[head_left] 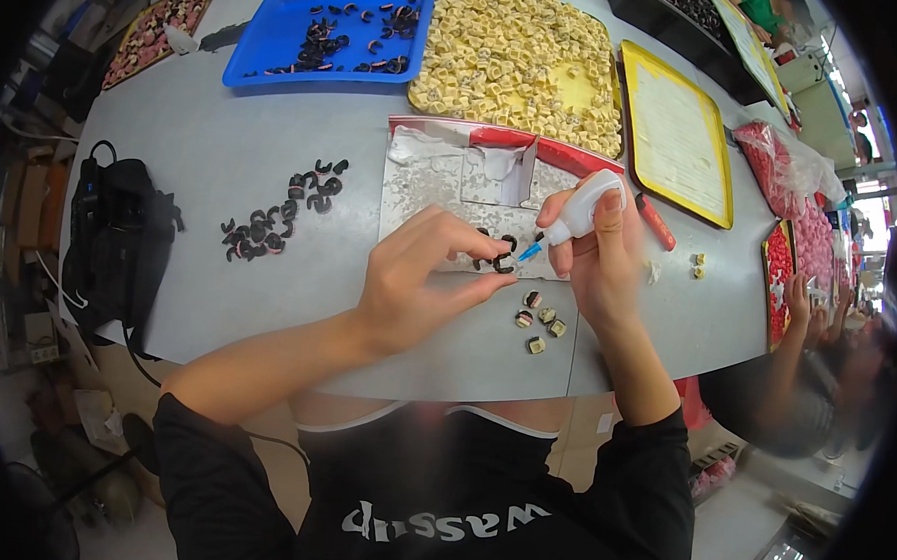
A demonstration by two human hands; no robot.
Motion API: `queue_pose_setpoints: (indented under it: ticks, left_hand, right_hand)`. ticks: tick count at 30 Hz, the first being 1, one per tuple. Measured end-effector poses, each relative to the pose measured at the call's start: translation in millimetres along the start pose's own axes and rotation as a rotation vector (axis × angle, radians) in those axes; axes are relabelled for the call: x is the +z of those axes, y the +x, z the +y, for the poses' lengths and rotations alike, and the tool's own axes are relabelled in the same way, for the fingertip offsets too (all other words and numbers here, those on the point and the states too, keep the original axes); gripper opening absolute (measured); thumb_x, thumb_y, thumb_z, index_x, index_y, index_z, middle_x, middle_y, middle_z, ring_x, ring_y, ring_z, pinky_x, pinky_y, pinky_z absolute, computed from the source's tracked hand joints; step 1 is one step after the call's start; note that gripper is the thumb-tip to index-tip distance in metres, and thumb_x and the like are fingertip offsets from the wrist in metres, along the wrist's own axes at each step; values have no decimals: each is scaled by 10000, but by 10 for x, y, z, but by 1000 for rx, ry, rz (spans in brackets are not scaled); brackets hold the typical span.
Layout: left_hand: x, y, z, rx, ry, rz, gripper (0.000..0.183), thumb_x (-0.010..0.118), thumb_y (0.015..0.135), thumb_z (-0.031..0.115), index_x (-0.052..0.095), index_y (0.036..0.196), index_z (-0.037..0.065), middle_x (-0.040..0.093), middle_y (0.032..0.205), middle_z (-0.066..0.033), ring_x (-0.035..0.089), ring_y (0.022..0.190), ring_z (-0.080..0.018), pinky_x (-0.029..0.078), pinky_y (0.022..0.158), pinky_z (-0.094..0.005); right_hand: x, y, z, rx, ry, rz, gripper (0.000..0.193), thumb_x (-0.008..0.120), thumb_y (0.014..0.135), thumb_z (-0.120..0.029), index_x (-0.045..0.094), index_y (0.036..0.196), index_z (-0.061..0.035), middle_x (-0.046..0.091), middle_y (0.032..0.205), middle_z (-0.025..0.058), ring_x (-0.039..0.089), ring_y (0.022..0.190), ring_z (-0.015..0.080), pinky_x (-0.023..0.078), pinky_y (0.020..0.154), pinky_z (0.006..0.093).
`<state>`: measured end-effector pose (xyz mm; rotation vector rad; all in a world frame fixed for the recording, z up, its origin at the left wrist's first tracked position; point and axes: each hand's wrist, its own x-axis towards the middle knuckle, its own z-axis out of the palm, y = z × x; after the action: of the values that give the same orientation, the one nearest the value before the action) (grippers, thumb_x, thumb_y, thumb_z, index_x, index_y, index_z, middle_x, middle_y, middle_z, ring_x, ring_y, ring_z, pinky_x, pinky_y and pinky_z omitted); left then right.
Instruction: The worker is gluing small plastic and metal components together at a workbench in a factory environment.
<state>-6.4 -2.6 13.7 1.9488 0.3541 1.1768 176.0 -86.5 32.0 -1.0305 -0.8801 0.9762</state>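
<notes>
Between thumb and forefinger, my left hand (409, 263) pinches a small black curved piece (503, 263) over the front of a worn cardboard sheet (422, 192). A white squeeze bottle (590, 201) is gripped in my right hand (605, 257), tilted down to the left. Its blue needle tip (530, 252) points at the black piece, very close to it; whether they touch I cannot tell. More black curved pieces lie by my left fingertips, partly hidden. Just in front of the sheet sit several small cream-and-black pieces (537, 345).
Loose black curved pieces (271, 224) lie at left, beside a black bag (120, 236). Behind are a blue tray (267, 72) of black pieces and a tray of cream pieces (518, 58). A yellow-rimmed tray (680, 130) and red marker-like tool (655, 222) are right; another person's hand (798, 298) shows beyond.
</notes>
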Motion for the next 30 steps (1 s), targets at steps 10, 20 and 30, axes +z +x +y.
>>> queue_pose_setpoints:
  ticks: [10, 20, 30]
  left_hand:
    - [0, -18, 15, 3, -5, 9, 332, 851, 640, 34, 663, 911, 70, 682, 827, -38, 614, 705, -175, 478, 561, -275]
    - [7, -17, 27, -40, -27, 8, 328, 854, 647, 46, 665, 914, 75, 667, 804, -41, 613, 708, -170, 454, 564, -276]
    - [25, -45, 16, -78, -46, 10, 309, 854, 653, 61, 670, 902, 74, 658, 795, -37, 610, 704, -161, 441, 561, -271]
  right_hand:
    - [-23, -23, -23, -3, -5, 18, 336, 388, 1039, -388, 432, 1061, -55, 640, 907, 209, 533, 570, 131, 429, 493, 224]
    - [-1, -19, -31, -13, 24, 41, 337, 395, 1037, -390, 424, 1073, -56, 638, 953, 229, 535, 574, 144, 443, 519, 240]
    - [35, -15, -17, -17, -24, 30, 330, 402, 1034, -387, 410, 1087, -61, 641, 975, 243, 555, 579, 148, 456, 517, 241]
